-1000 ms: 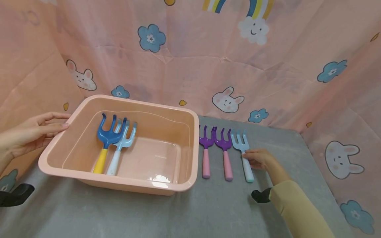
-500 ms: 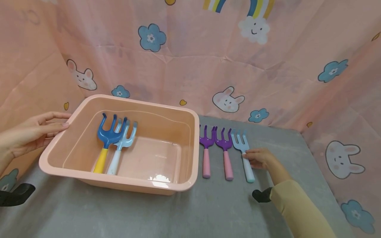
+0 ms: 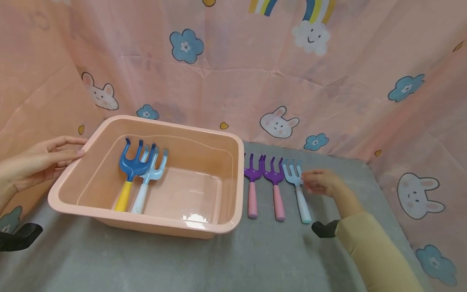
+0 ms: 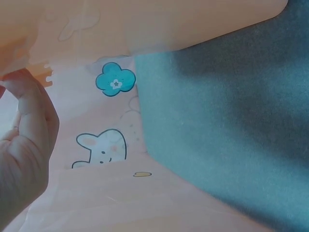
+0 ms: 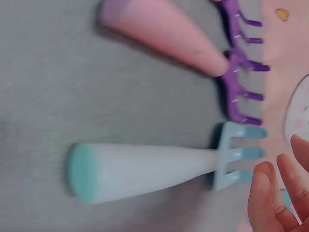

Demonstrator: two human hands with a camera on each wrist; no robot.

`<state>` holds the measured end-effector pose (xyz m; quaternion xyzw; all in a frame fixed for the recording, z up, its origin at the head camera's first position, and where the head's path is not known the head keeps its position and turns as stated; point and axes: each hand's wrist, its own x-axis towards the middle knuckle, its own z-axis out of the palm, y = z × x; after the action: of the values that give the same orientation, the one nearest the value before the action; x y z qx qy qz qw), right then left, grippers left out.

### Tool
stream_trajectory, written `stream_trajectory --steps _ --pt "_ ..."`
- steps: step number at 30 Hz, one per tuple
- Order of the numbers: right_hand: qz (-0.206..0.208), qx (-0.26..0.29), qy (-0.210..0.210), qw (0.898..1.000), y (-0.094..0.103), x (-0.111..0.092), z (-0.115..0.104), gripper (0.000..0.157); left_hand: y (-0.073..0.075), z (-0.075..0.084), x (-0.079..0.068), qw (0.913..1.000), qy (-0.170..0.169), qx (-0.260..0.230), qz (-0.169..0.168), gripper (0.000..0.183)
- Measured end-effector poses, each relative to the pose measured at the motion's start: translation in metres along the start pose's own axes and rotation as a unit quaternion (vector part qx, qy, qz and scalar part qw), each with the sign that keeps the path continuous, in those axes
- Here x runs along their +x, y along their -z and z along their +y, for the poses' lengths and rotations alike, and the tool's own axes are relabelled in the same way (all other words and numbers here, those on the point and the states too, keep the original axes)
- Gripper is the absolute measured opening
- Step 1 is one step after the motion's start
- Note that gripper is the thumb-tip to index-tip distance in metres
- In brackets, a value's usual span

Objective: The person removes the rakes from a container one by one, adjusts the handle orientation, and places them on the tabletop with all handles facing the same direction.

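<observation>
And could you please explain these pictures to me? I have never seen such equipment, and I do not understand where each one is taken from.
There is no machine arm here, only a person's two bare hands. The wide picture comes from a camera worn on the head, looking forward and down. The two close pictures come from cameras on the left and right wrists.

The left hand holds the edge of a peach tub. Inside are a dark blue fork and a pale blue fork.

On the grey table lie two purple forks and another pale fork. The right hand is beside its head, holding nothing; I cannot tell whether they touch.
</observation>
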<state>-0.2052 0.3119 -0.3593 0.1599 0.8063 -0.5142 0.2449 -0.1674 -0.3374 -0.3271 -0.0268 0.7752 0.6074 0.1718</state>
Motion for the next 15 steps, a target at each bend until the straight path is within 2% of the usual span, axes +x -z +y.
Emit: stream_trajectory --steps 6,15 --pt "-0.013 -0.008 0.038 0.999 0.002 -0.013 -0.032 0.059 0.0 0.002 0.002 0.9998 0.007 0.018 0.001 0.026" --pt "-0.028 -0.017 0.068 0.997 -0.007 -0.026 -0.078 0.063 -0.002 0.003 0.002 1.0 0.008 0.003 -0.005 0.027"
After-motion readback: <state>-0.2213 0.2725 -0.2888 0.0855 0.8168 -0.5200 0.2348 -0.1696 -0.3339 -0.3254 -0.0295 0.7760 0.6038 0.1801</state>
